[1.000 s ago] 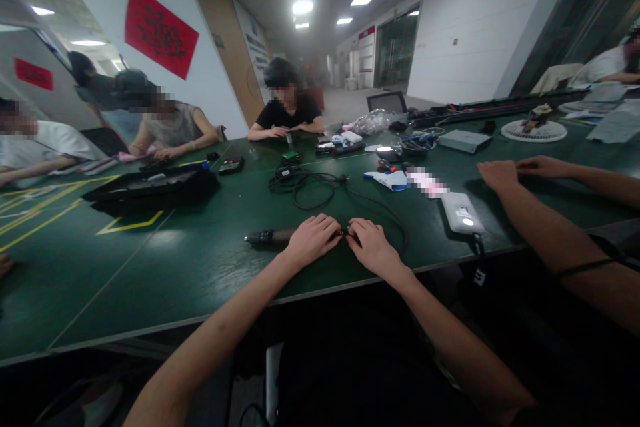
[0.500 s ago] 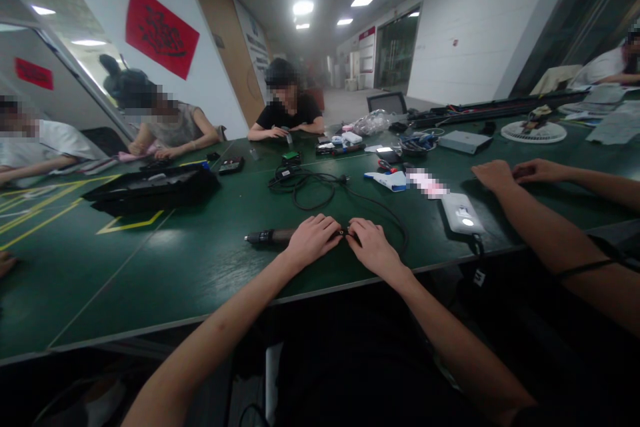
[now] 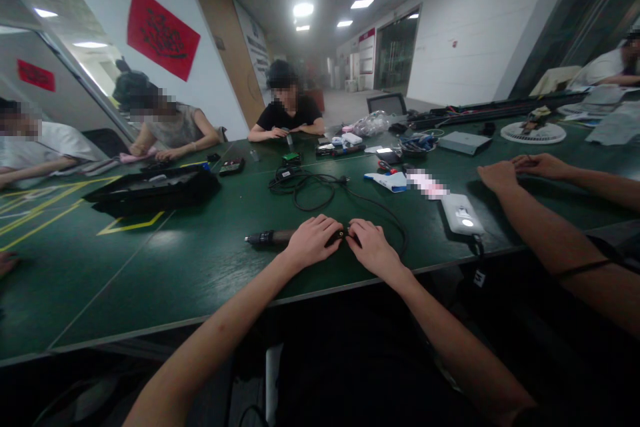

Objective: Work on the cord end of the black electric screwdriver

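Note:
A dark rod-shaped tool (image 3: 270, 237) lies on the green table (image 3: 200, 267), its metal tip pointing left. My left hand (image 3: 313, 240) is wrapped over the tool's handle. Close beside it, my right hand (image 3: 373, 248) has its fingers curled on the black cord (image 3: 385, 213) where it leaves the tool's rear end. The cord loops away over the table to a coil (image 3: 310, 188) farther back.
A person's forearms (image 3: 530, 207) rest on the table at my right, near a white device (image 3: 461, 212). A black case (image 3: 150, 188) lies at the left. Several people sit along the far side, with small gadgets, cables and a white fan (image 3: 533, 131) about.
My hands have stayed on the tool and cord. The person at my right has shifted their hands slightly; a figure at the back left has moved.

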Motion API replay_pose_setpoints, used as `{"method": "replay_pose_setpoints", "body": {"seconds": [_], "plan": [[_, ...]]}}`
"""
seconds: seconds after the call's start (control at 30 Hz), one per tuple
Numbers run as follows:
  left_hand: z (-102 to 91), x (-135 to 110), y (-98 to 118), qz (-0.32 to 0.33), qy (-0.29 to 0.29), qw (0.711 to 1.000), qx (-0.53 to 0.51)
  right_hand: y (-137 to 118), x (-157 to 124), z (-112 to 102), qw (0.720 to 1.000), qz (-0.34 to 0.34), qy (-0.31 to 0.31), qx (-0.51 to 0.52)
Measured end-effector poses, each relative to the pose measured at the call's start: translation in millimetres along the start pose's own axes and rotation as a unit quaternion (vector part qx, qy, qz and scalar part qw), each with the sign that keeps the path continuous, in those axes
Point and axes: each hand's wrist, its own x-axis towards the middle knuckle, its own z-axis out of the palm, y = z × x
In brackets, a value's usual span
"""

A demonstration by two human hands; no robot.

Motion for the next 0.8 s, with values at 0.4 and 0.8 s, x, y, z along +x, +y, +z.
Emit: {"method": "replay_pose_setpoints", "body": {"seconds": [0.4, 0.8], "plan": [[-0.1, -0.6, -0.5, 0.015, 0.0, 1.0, -0.003, -0.1, -0.1, -0.7, 1.0, 0.004, -0.004, 0.003], [-0.6, 0.1, 0.4, 0.007, -0.002, 1.0, -0.005, 0.3, 0.6, 0.4, 1.0, 0.005, -0.005, 0.003]]}}
